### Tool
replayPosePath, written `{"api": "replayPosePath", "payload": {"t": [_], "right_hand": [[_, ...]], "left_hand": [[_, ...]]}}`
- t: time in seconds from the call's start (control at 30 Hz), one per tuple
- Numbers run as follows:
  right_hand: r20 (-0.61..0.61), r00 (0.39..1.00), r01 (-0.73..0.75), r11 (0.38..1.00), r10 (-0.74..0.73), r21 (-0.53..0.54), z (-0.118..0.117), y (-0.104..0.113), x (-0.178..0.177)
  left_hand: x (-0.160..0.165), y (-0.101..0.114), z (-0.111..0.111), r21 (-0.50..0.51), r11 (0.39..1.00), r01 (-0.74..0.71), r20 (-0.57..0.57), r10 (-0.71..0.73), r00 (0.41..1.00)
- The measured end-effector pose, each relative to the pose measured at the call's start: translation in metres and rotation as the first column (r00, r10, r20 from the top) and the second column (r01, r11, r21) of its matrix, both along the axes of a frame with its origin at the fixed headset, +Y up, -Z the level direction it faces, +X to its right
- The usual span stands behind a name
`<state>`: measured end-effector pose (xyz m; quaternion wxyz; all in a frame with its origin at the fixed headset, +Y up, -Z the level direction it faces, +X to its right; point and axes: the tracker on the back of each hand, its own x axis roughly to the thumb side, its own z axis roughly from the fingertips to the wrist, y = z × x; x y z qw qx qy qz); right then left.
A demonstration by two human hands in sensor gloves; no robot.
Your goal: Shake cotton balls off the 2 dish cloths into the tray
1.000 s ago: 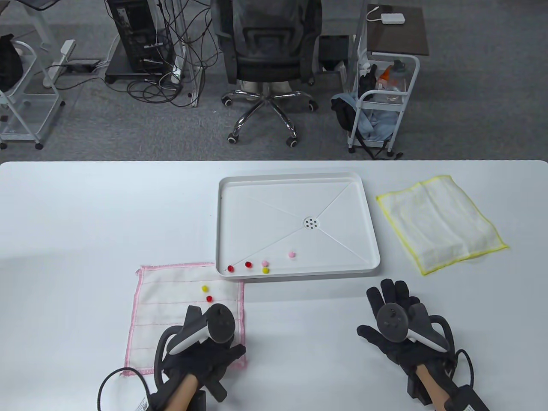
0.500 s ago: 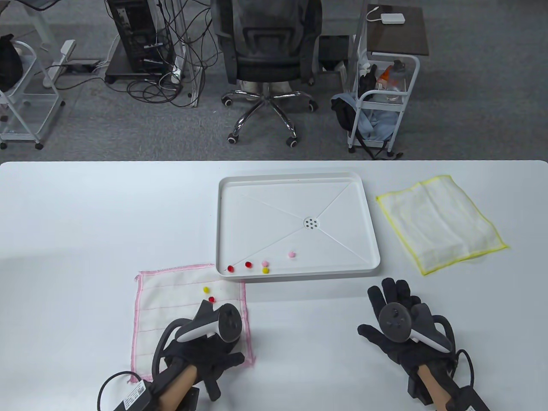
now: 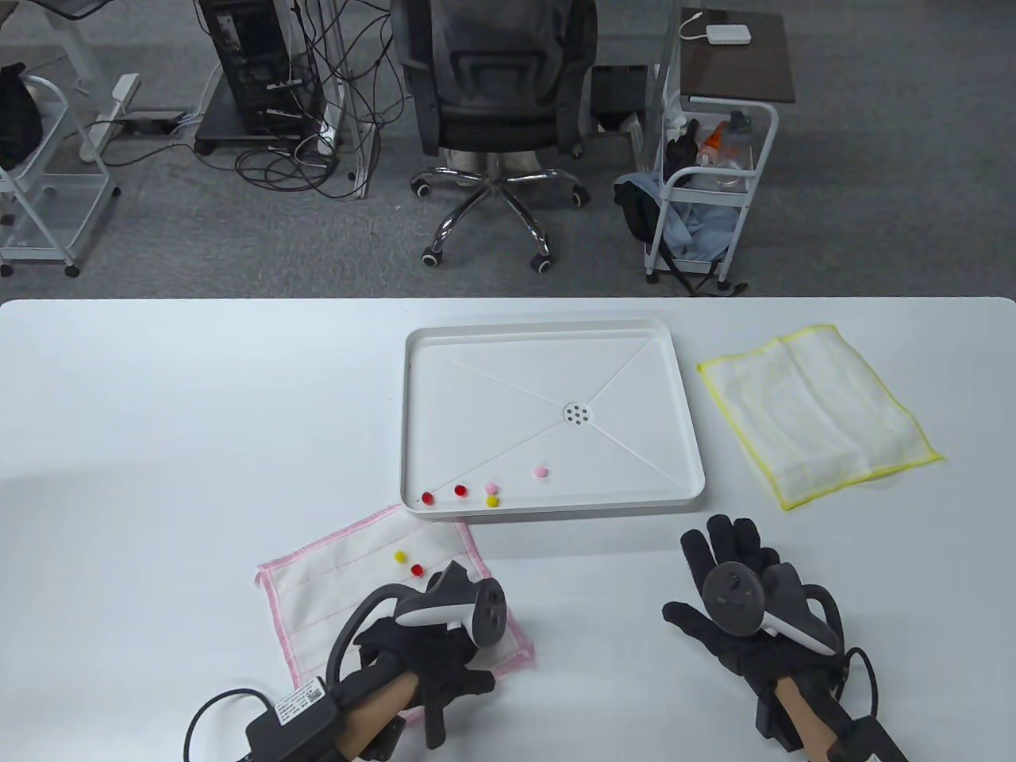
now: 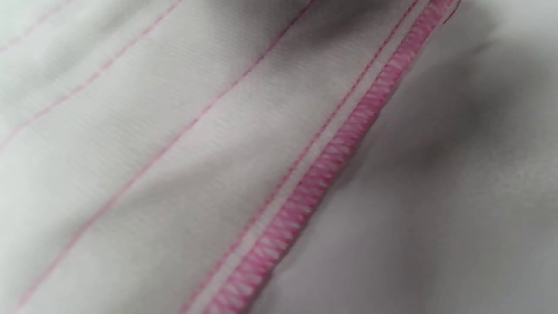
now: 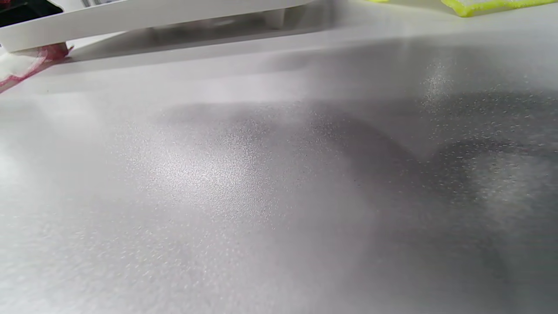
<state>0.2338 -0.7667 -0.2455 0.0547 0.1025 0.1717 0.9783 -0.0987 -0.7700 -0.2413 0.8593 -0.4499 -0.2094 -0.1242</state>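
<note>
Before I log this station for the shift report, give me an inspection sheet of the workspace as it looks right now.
Surface: white table, no spills seen.
Job's things: white tray holds five cotton balls near its front left; pink-edged cloth lies skewed, one corner by the tray, with a yellow ball and a red ball on it; yellow-edged cloth lies flat right of the tray, no balls seen on it.
Clutter: nothing seen on the table.
Hands: left hand rests on the pink-edged cloth, fingers hidden; right hand lies flat on the table, fingers straight.
Cables: glove leads at both wrists; tangle on the floor by the computer tower.
Surroundings: office chair, rolling carts.
</note>
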Motion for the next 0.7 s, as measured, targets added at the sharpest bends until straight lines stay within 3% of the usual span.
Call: {"api": "replayPosePath", "payload": {"t": [0.7], "right_hand": [[0.111,0.993,0.034,0.999,-0.035,0.009,-0.007,0.002,0.025]], "left_hand": [[0.105,-0.004,-0.017,-0.009,1.000,0.021,0.140,-0.020,0.990]]}}
